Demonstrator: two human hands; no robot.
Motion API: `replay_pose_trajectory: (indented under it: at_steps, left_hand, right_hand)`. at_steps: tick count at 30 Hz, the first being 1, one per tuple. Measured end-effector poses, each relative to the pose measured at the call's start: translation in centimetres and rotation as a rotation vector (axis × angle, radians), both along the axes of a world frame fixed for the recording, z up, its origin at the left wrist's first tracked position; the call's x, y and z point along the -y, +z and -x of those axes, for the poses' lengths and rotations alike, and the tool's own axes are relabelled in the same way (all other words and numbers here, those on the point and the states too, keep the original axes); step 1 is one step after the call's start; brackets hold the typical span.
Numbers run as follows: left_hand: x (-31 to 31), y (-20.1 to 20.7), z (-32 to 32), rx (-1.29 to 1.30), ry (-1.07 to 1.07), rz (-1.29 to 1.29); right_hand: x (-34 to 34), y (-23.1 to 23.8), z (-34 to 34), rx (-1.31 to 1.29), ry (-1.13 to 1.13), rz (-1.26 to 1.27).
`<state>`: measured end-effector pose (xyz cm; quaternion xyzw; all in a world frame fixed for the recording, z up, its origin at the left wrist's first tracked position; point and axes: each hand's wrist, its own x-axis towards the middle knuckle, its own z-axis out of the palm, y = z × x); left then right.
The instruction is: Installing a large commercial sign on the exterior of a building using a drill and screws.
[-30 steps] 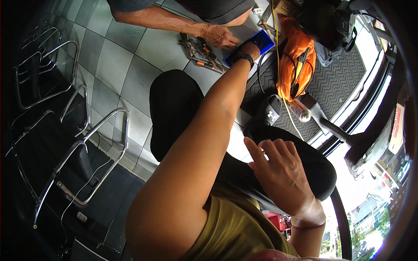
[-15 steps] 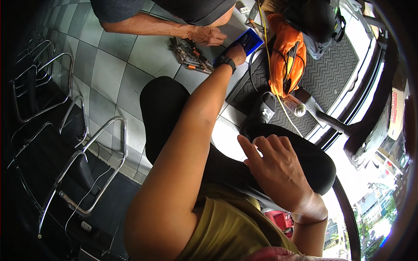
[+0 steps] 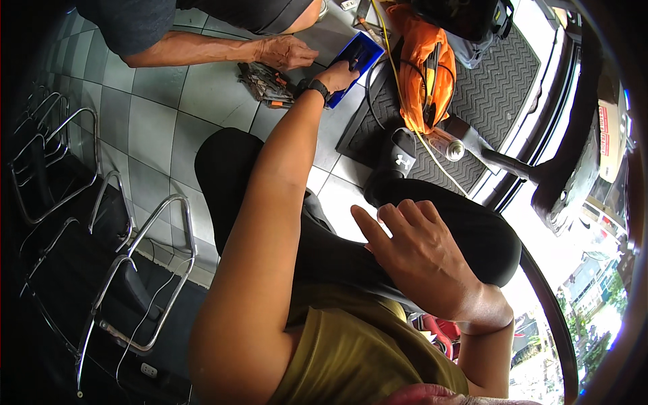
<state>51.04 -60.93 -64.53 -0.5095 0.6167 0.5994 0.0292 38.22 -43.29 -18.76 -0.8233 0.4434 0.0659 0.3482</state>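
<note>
Reaching out, left hand [image 3: 337, 74] clamps the blue box [image 3: 356, 57] beside the rubber mat [image 3: 472, 88]. Right hand [image 3: 422, 260] rests open on the knee; lifting probably needs a firm hold.

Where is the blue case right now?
In the head view, the blue case lies on the tiled floor at top centre, under the person's left hand, beside a co-worker's hand.

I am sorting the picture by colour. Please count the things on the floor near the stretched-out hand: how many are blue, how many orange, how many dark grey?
Blue: 1, the flat blue case under the left hand.
Orange: 1, the orange cloth on the mat.
Dark grey: 1, the ribbed floor mat.
Total: 3
</note>
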Motion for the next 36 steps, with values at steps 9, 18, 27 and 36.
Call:
replay_pose_trajectory:
  at_steps: [9, 18, 27, 36]
  left_hand:
    - [1.6, 7.2, -0.9, -0.195, 0.056, -0.281]
    - [5.2, 18.1, -7.1, -0.285, 0.044, -0.428]
    - [5.4, 22.0, -13.0, -0.331, 0.207, -0.447]
    - [5.4, 20.4, -16.5, -0.231, 0.129, -0.340]
  right_hand:
    - [-0.1, -0.2, -0.2, 0.010, -0.046, 0.020]
    - [0.1, 0.0, 0.0, 0.016, -0.049, 0.045]
    - [-0.3, -0.6, -0.6, -0.028, -0.029, 0.037]
    - [0.1, -0.4, -1.2, -0.122, -0.014, -0.014]
